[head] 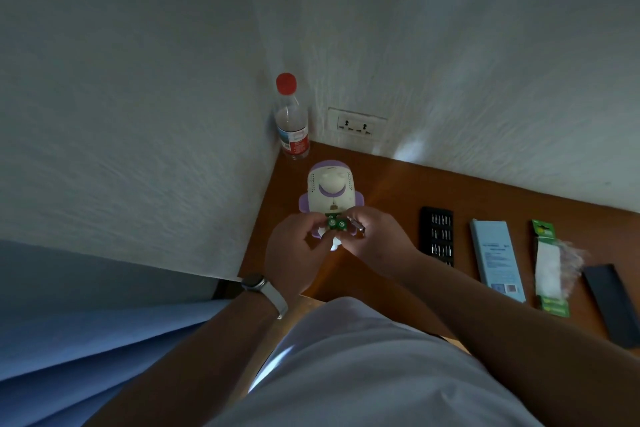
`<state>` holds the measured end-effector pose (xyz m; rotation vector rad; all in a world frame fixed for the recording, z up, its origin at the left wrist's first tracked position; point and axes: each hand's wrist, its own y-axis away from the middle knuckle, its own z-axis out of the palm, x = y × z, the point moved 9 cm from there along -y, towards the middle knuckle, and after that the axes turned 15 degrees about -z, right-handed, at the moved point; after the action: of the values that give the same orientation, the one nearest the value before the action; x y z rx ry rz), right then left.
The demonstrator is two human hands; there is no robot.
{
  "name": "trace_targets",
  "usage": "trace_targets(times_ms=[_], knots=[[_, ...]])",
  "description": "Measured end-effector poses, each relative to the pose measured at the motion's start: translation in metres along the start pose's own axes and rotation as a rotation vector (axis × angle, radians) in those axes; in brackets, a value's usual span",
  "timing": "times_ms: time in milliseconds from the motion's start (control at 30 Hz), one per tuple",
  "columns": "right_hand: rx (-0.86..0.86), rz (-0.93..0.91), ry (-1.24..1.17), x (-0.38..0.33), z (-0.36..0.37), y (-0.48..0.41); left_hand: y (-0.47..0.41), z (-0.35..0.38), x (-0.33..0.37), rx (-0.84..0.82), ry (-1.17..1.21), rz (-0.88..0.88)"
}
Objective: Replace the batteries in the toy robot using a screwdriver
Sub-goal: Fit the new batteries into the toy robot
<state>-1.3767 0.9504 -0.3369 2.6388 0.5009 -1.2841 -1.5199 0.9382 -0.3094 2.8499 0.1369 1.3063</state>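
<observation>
The left hand (294, 240) curls round the lower left side of the toy robot (330, 189) and grips it. The right hand (378, 236) comes in from the other side, its fingers bent and pinching a slim silvery piece (357, 224). That piece may be the screwdriver's shaft, but it is too small to name for certain. Between the two hands, at the toy's lower end, the round ends of two green batteries (336, 225) show side by side in what looks like an open compartment. The toy itself lies on the desk (391, 184) near the wall corner, with its white and purple head pointing away from the person. Because the cells match the green of the battery pack (550, 269) on the right, I judge them to be the fresh ones, so the step in hand is seating them. Next, each cell wants pressing flush with its poles the right way round, then the cover fitted and its screw driven home. I cannot make out the cover or the screw here. A watch (258, 282) sits on the left wrist. Further out along the desk lie a black case of screwdriver bits (437, 236), a pale blue box (497, 262) between it and the battery pack, and a dark flat strip (613, 302) at the far right. A water bottle (292, 121) with a red cap stands in the corner beside a wall socket (356, 123).
</observation>
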Motion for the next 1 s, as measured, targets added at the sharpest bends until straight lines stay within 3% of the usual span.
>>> trace_targets(times_ms=[167,767,1000], knots=[[0.01,-0.02,0.024,0.004,0.001,-0.002,0.001,0.001,0.01,0.021,-0.092,0.104],[-0.018,0.029,0.057,0.018,0.004,0.001,-0.007,0.015,-0.012,-0.093,-0.077,0.024],[0.14,0.077,0.079,0.037,-0.017,0.023,-0.006,0.013,-0.021,-0.078,-0.052,-0.04]])
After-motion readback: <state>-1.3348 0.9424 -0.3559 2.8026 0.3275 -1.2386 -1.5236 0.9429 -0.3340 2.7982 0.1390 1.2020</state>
